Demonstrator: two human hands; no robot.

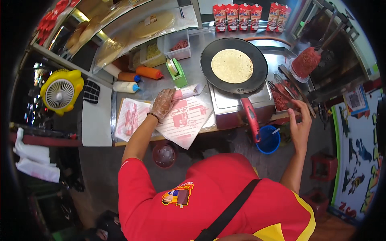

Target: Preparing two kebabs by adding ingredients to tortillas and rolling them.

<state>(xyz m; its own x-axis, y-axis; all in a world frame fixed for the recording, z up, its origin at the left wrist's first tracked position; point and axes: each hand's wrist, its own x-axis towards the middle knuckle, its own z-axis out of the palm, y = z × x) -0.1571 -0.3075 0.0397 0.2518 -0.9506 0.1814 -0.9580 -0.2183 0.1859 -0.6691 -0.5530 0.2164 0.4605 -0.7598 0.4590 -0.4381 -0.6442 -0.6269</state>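
My left hand [163,105], in a clear plastic glove, rests on a sheet of printed wrapping paper [185,120] at the counter's front edge. Its fingers curl over the rolled end of the paper [189,92]. More folded printed paper [130,118] lies to the left of that hand. At the right, my right hand [300,124] is raised beside the meat tray, its thumb and forefinger apart and nothing visible between them. Tongs [281,90] lie across the shredded meat [280,100]. A round flatbread [232,66] sits flat in the black frying pan [207,74].
The pan's red handle [250,118] juts over the front edge, above a blue bucket [268,140]. Sauce bottles [148,72], a green tape dispenser [177,74] and food tubs [177,52] stand at the back left. A meat cone [305,62] is at the right.
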